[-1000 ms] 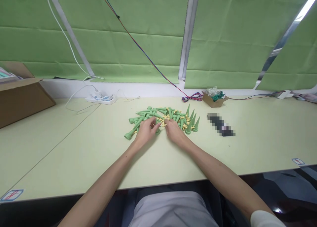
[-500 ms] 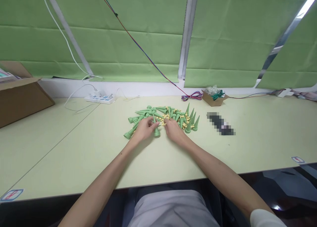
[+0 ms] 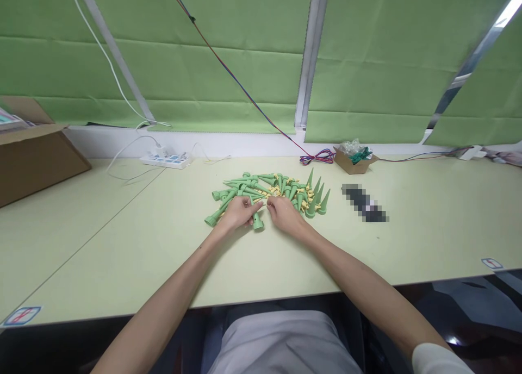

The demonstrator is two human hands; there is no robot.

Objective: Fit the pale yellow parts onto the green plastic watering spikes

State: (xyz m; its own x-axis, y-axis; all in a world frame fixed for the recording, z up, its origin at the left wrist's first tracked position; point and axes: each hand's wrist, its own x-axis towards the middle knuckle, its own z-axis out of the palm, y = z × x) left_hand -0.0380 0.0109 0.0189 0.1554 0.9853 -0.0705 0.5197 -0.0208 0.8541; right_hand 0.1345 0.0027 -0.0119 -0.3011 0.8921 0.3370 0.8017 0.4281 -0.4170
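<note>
Between the thumb and fingers of my left hand (image 3: 240, 212) is a green cone piece (image 3: 258, 222), its wide round end toward me. My right hand (image 3: 282, 212) is just to the right, thumb and fingertips pinched together; whatever is between them is too small to make out. Behind both hands lies a pile of green cone pieces (image 3: 248, 184), mixed with small yellow parts (image 3: 276, 190). Several green cones (image 3: 312, 208) stand with their points up at the right end of the pile.
A cardboard box (image 3: 36, 162) is at the far left, with a white power strip (image 3: 167, 160) near the wall. At the back right are coiled wires (image 3: 318, 157) and a small box (image 3: 353, 164) with plastic bags. A blurred dark object (image 3: 365, 203) lies right of the pile.
The green cone piece in my left hand has tilted, its wide end a little nearer to me. My right hand has moved slightly left, away from the yellow parts and closer to my left hand.
</note>
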